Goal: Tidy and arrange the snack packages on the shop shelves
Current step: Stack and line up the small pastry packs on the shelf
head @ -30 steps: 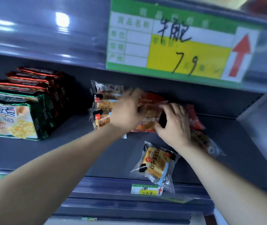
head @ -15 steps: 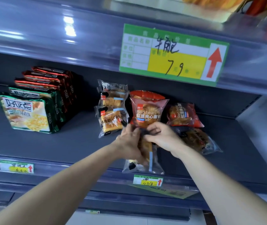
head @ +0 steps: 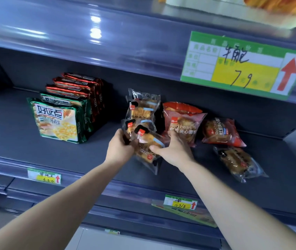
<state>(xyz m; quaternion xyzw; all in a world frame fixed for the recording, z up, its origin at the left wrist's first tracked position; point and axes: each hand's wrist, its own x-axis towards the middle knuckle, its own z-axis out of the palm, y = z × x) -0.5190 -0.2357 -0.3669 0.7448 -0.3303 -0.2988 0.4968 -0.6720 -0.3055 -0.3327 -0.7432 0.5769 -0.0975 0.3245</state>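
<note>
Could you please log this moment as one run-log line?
left grip: holds clear bread packet | right grip: holds same packet | where: before bread packet stack | pending: loose bread packet lying on shelf, right

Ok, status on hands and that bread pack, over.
Left hand and right hand both grip the clear bread pack, in front of the stacked clear packs. A loose clear pack lies at right. Nothing blocking.

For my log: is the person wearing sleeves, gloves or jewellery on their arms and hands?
No. The left hand and right hand are ungloved, with no sleeve showing up to the frame edge; no watch, ring or bracelet is visible.
</note>
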